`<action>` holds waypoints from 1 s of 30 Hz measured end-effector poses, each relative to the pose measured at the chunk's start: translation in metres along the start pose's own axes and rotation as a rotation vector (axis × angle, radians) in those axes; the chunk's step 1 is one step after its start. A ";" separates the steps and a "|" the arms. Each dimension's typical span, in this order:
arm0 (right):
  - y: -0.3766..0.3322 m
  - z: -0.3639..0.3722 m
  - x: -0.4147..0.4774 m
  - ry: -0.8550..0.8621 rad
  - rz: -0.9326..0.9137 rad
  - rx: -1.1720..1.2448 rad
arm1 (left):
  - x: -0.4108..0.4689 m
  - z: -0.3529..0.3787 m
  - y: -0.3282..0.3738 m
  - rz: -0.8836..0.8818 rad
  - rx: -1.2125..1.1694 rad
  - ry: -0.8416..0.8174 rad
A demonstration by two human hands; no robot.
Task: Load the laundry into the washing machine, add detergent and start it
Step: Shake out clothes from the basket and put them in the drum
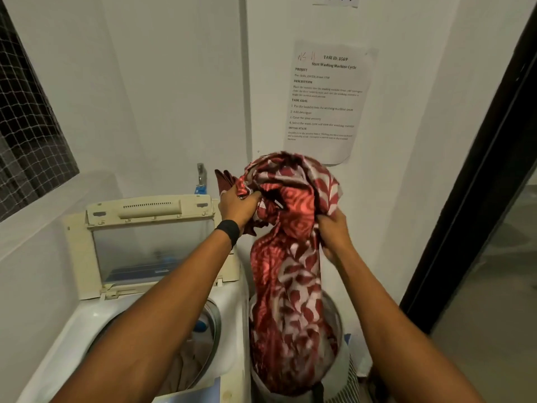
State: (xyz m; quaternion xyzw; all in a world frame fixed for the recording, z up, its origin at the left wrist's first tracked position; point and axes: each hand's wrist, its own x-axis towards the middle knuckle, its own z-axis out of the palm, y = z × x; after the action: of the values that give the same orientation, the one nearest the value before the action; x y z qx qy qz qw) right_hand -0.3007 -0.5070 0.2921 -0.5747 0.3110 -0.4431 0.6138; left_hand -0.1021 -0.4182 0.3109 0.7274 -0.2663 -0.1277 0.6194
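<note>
At seven o'clock we see the washer (87,318), its lid (151,245) raised. Near centre our left hand (236,207) grips the bunched top of the red cloth (290,271) from nine o'clock, and our right hand (334,231) clutches it from three. The cloth hangs into the basket (344,359) at five o'clock, just beside the washer.

left hand (238,206) + right hand (334,228) grip bunched red patterned cloth (293,257) | its lower end hangs into laundry basket (344,362) | washing machine (87,321) just left of basket, lid (151,242) up, clothes in drum (186,356)
</note>
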 end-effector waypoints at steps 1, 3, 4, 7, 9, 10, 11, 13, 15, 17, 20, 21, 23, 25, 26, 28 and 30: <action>-0.019 0.002 0.008 0.020 -0.037 0.050 | 0.005 0.003 -0.007 0.006 0.020 0.001; -0.054 0.010 0.017 0.018 -0.120 0.059 | -0.006 0.004 0.000 0.024 0.008 -0.064; -0.065 0.015 0.020 0.009 -0.153 0.028 | -0.012 0.005 0.007 0.036 -0.023 -0.136; -0.070 0.027 0.022 -0.042 -0.166 -0.081 | -0.031 0.006 0.027 0.122 -0.082 -0.458; -0.066 0.030 0.019 -0.084 -0.176 -0.155 | -0.038 0.008 0.037 0.178 -0.040 -0.604; -0.065 0.032 0.018 -0.099 -0.178 -0.185 | -0.042 0.009 0.040 0.178 -0.030 -0.623; -0.065 0.035 0.015 -0.111 -0.176 -0.219 | -0.043 0.010 0.040 0.159 -0.055 -0.592; -0.061 0.041 0.011 -0.162 -0.222 -0.275 | -0.044 0.013 0.041 0.037 -0.206 -0.442; -0.057 0.043 0.007 -0.249 -0.267 -0.292 | -0.043 0.018 0.040 -0.067 -0.354 -0.327; -0.050 0.039 0.008 -0.345 -0.193 -0.175 | -0.037 0.023 0.037 -0.129 -0.417 -0.216; -0.031 0.035 -0.001 -0.272 -0.264 -0.147 | -0.025 0.026 0.037 -0.143 -0.398 -0.077; -0.020 0.035 -0.007 -0.179 -0.334 -0.166 | -0.018 0.027 0.036 -0.137 -0.404 -0.055; 0.004 0.033 -0.018 -0.028 -0.382 -0.181 | -0.001 0.031 0.028 -0.123 -0.434 -0.048; 0.034 0.026 -0.025 -0.029 -0.252 -0.225 | -0.002 0.027 0.032 -0.103 -0.421 -0.036; 0.051 0.019 -0.026 -0.096 -0.140 -0.250 | -0.009 0.023 0.039 -0.094 -0.398 -0.033; 0.080 0.006 -0.032 -0.250 0.062 -0.370 | -0.010 0.020 0.040 -0.086 -0.391 -0.032; 0.098 -0.005 -0.032 -0.317 0.112 -0.516 | -0.009 0.017 0.037 -0.105 -0.406 -0.025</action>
State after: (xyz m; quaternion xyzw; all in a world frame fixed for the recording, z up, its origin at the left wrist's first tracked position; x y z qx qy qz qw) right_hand -0.3001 -0.4859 0.1910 -0.7555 0.3448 -0.2198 0.5119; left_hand -0.1266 -0.4311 0.3423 0.5988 -0.2046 -0.2199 0.7425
